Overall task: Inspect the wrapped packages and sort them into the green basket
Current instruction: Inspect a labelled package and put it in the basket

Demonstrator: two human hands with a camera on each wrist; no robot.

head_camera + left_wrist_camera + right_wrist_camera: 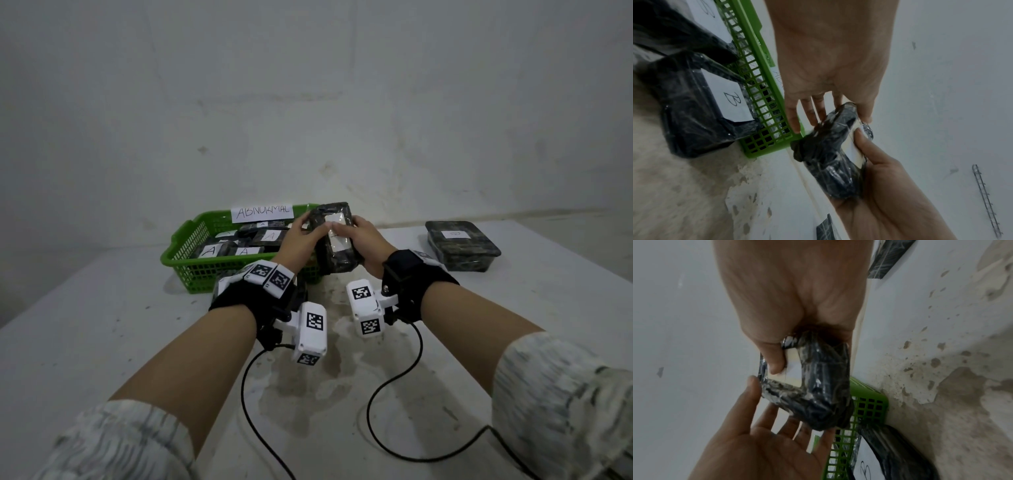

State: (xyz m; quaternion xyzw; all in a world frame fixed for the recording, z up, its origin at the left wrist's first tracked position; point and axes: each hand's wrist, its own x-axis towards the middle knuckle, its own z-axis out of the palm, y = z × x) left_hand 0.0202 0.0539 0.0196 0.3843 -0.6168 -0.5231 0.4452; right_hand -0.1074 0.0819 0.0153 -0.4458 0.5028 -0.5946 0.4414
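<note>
A pale, stained tabletop (445,342) set against a bare wall carries all the things of the task. At its far left stands the green basket (191,270), a paper sign reading ABNORMAL (262,212) propped on its back rim; inside lie several dark wrapped packages whose white labels show the letter A, so this appears to be the bin for one sorted class. A further package marked B (694,110) lies outside the basket, touching its near wall, and another dark package (460,245) rests well apart at the far right, probably still awaiting inspection. The package in hand (334,236) is held clear of the tabletop just beside the basket's right end, tilted so that its white label (337,228) faces the person, a pose that suits reading the label before sorting. The right hand (368,245) supplies the main grip: its fingers curl under and around the near end, and its thumb presses on the label face. The left hand (301,241) is nearly flat, with straight, spread fingers lying against the package's far left side and the thumb at its upper edge, steadying rather than clasping. Judged from this, inspection is under way and placement is not yet begun.
</note>
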